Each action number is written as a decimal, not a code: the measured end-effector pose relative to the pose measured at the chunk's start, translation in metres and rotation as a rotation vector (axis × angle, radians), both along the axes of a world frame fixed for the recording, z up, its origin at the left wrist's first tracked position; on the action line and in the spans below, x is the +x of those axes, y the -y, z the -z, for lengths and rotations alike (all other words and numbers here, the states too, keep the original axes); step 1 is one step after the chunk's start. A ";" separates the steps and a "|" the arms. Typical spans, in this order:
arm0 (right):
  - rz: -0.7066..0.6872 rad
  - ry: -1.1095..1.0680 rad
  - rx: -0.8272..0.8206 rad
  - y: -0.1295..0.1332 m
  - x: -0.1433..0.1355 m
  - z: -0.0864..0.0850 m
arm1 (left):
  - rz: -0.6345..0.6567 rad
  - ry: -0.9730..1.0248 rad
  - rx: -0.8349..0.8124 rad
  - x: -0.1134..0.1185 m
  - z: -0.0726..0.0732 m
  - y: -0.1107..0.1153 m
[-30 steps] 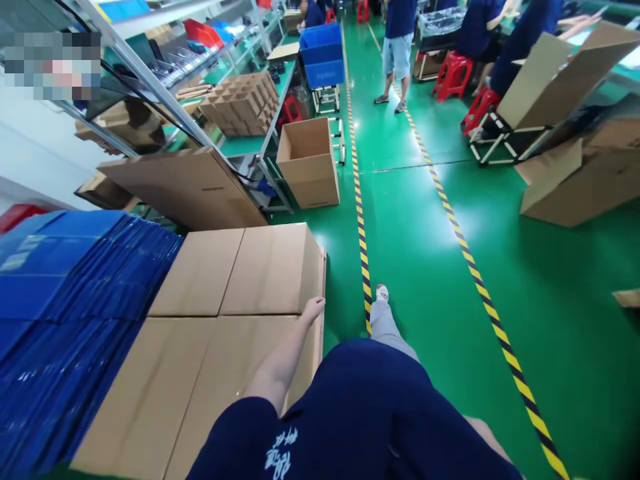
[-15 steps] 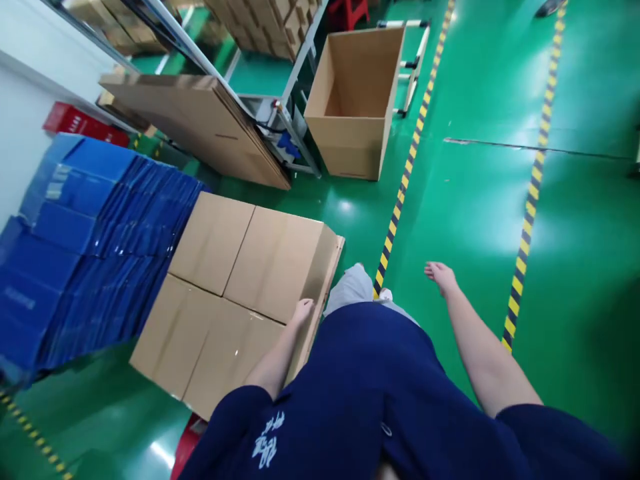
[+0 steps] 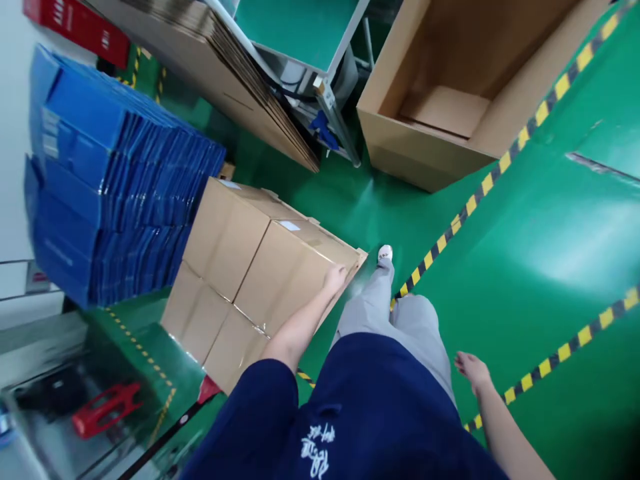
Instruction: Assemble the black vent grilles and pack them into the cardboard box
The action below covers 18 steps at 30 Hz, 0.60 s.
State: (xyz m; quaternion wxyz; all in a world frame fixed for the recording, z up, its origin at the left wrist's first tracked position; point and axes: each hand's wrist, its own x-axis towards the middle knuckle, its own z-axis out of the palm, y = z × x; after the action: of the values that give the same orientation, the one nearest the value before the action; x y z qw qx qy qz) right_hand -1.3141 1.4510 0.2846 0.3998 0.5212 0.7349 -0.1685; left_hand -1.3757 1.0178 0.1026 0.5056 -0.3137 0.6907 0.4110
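Note:
My left hand (image 3: 336,277) is over the right edge of a block of taped cardboard boxes (image 3: 290,280). Its fingers are loosely bent with nothing seen in them, and whether it touches the box is hard to tell. The boxes sit close together on a wooden pallet (image 3: 362,259), and two carry white labels. Out to my right, above the green floor, hangs my right hand (image 3: 471,370), empty, with its fingers loosely curled.
Folded blue sheets (image 3: 135,180) stand in a tall stack on the left. Flat cardboard (image 3: 240,87) leans against a metal-framed bench (image 3: 300,33). A large open carton (image 3: 425,157) stands ahead, beside a yellow-black floor line (image 3: 465,217). A red-ended handle (image 3: 185,419) lies behind the boxes.
My view has turned and moved forward, so the open carton and bench are nearer. My left hand has shifted along the boxes towards their far right corner. A foot has stepped ahead.

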 end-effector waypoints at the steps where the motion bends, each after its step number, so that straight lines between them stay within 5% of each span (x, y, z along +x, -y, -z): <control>1: 0.020 0.007 0.017 -0.002 -0.017 0.009 | 0.011 -0.039 -0.010 -0.032 0.021 -0.004; 4: 0.070 -0.035 -0.023 -0.004 -0.070 0.047 | 0.026 -0.149 -0.041 -0.103 0.085 -0.023; 6: 0.082 -0.050 -0.092 -0.005 -0.098 0.073 | 0.078 -0.266 -0.077 -0.120 0.125 -0.036; 8: 0.076 -0.011 -0.133 -0.008 -0.113 0.093 | 0.205 -0.310 -0.114 -0.107 0.160 -0.043; 11: 0.100 0.108 -0.113 -0.025 -0.111 0.103 | 0.427 -0.022 -0.107 -0.053 0.204 -0.039; 14: 0.186 0.222 0.001 -0.055 -0.097 0.091 | 0.514 0.242 -0.092 -0.014 0.243 -0.029; 18: 0.234 0.208 0.203 -0.086 -0.090 0.068 | 0.566 0.179 -0.099 -0.012 0.282 -0.016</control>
State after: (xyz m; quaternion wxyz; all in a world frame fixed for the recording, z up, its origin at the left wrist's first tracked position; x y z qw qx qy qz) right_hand -1.4046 1.5365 0.2166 0.3968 0.6555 0.6370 -0.0841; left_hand -1.3878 1.0334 -0.1795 0.6431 -0.1680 0.7224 0.1904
